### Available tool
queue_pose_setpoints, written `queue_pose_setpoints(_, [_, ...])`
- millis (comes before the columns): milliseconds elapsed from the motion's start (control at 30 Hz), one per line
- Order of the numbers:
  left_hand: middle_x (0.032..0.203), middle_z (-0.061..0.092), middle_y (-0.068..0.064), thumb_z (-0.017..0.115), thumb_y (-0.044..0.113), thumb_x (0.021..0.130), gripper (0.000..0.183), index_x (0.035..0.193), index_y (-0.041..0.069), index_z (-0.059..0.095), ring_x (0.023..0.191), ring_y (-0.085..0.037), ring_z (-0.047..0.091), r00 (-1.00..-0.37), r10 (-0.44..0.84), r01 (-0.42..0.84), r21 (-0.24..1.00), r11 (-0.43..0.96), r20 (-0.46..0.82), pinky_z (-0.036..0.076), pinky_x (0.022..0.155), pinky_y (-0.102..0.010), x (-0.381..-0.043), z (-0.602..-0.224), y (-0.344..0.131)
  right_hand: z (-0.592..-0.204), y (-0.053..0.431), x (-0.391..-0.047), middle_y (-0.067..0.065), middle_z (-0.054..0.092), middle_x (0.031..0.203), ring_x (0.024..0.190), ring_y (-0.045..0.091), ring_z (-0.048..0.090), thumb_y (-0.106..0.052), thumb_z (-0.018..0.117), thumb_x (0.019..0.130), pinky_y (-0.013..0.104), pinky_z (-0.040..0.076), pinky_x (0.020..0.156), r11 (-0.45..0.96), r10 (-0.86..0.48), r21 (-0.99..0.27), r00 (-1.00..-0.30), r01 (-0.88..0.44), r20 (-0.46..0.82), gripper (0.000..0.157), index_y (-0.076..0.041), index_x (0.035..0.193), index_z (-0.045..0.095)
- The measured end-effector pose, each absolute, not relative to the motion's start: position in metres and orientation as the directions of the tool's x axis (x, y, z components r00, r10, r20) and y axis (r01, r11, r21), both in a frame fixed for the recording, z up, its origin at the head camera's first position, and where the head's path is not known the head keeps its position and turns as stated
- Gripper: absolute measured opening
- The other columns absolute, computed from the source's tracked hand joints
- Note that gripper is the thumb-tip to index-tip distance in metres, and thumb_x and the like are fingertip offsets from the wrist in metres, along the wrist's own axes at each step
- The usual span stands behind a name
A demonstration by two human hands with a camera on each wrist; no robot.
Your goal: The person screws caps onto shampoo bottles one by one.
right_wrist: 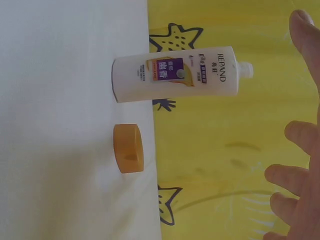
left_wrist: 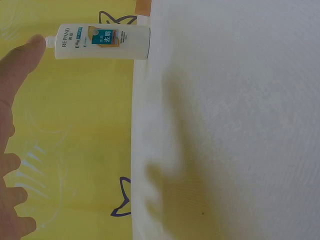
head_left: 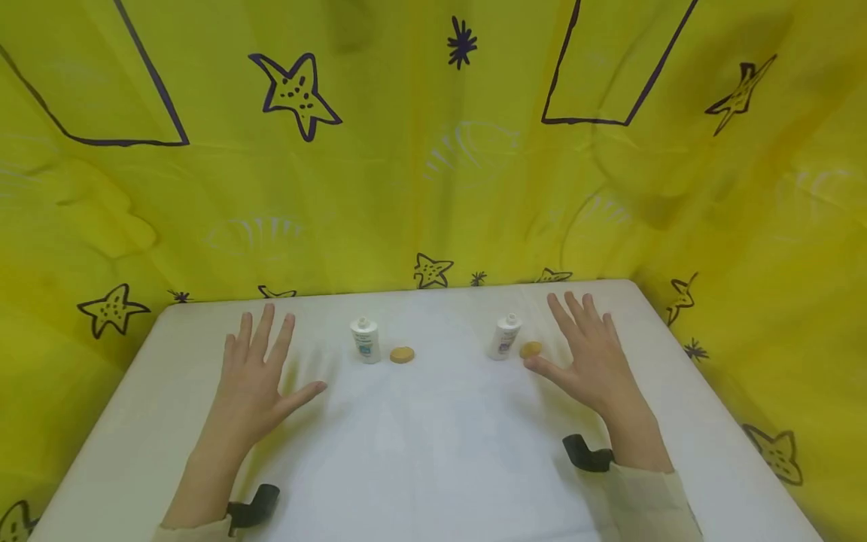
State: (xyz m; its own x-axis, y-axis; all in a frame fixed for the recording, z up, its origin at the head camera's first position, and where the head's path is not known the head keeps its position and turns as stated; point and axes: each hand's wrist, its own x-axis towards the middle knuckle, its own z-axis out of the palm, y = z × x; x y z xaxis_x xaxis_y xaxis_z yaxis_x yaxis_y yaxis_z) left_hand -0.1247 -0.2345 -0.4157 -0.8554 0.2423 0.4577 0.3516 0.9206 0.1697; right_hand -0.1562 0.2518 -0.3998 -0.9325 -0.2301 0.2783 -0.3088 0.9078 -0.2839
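Two white bottles without caps stand upright on the table. The left bottle [head_left: 366, 342] has a teal label, and an orange cap [head_left: 402, 354] lies just right of it. The right bottle [head_left: 504, 338] carries a purple label, with a second orange cap [head_left: 531, 349] beside it. My left hand [head_left: 254, 380] is spread flat-fingered above the table, left of the teal-labelled bottle, holding nothing. With fingers spread too, my right hand [head_left: 591, 354] hovers right of the purple-labelled bottle. Its thumb tip appears close to the cap there; whether they touch, I cannot tell.
A white-covered table [head_left: 420, 452] spreads below both hands. Behind it and at the sides hangs a yellow curtain [head_left: 379, 188] with dark star drawings. Each wrist bears a black mount, the left one [head_left: 254, 506] and the right one [head_left: 586, 454].
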Motion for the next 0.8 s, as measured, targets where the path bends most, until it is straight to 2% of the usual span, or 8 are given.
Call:
queue_pose_setpoints(167, [0.165,0.015,-0.020,0.073,0.062,0.077,0.107,0.158,0.010,0.026,0.149,-0.049,0.009,-0.858,0.244,0.353,0.175,0.919,0.453,0.014,0.113,-0.073,-0.126,-0.416,-0.231,-0.398,0.253,-0.157,0.017,0.019,0.165,0.153,0.041,0.004,-0.066,0.067,0.083,0.063,0.003,0.120,0.904,-0.237,-0.282,-0.926,-0.321,0.295,0.102,-0.025,0.161,0.016])
queue_pose_setpoints(367, [0.164,0.018,-0.019,0.070,0.065,0.079,0.105,0.157,0.010,0.027,0.149,-0.049,0.012,-0.849,0.255,0.372,0.181,0.910,0.462,0.013,0.114,-0.071,-0.127,-0.415,-0.225,-0.395,0.254,-0.159,0.015,0.025,0.163,0.150,0.042,0.017,-0.061,0.073,0.081,0.056,0.011,0.122,0.890,-0.250,-0.292,-0.910,-0.350,0.330,0.101,-0.027,0.160,0.021])
queue_pose_setpoints(633, [0.165,0.021,-0.016,0.060,0.073,0.083,0.101,0.157,0.012,0.029,0.151,-0.045,0.012,-0.828,0.284,0.421,0.201,0.884,0.484,0.018,0.114,-0.070,-0.122,-0.410,-0.211,-0.396,0.256,-0.158,0.017,0.031,0.160,0.147,0.044,0.024,-0.059,0.077,0.078,0.064,0.023,0.115,0.882,-0.250,-0.318,-0.919,-0.346,0.307,0.103,-0.028,0.160,0.022])
queue_pose_setpoints(800, [0.164,0.022,-0.014,0.061,0.072,0.084,0.100,0.158,0.013,0.028,0.150,-0.044,0.014,-0.807,0.319,0.477,0.231,0.848,0.497,0.018,0.116,-0.066,-0.118,-0.407,-0.199,-0.397,0.257,-0.155,0.015,0.034,0.159,0.145,0.044,0.029,-0.056,0.079,0.078,0.071,0.030,0.107,0.874,-0.246,-0.351,-0.929,-0.336,0.278,0.102,-0.028,0.159,0.025])
